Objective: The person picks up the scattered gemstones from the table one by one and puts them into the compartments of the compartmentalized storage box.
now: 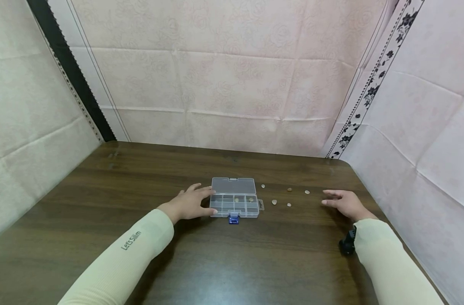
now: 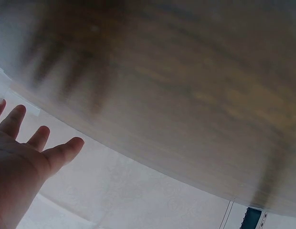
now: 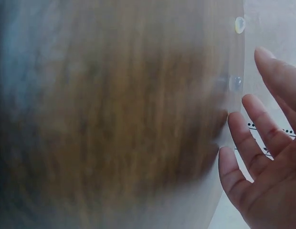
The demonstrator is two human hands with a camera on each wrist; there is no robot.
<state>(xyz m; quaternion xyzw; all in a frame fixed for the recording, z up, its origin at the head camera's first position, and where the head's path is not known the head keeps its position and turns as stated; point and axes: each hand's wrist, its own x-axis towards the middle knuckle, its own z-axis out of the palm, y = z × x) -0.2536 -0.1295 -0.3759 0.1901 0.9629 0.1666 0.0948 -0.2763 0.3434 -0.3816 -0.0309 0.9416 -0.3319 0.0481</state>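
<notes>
A clear plastic compartment box (image 1: 234,206) lies on the brown table with its lid (image 1: 233,185) folded back and a blue latch (image 1: 233,220) at its front. Two small pebble-like pieces (image 1: 251,200) sit in its compartments. At the box's left side is my left hand (image 1: 191,202), thumb and forefinger spread along that edge, apparently touching it; the left wrist view shows its fingers extended. Right of the box, several small pebble-like pieces (image 1: 274,202) are scattered on the wood. My right hand (image 1: 346,204) hovers beyond them, fingers loosely extended and holding nothing.
The dark wooden table (image 1: 216,262) has a rounded far right corner. Pale patterned cloth (image 1: 232,84) hangs behind it and along both sides. A black device (image 1: 347,243) is strapped at the right wrist.
</notes>
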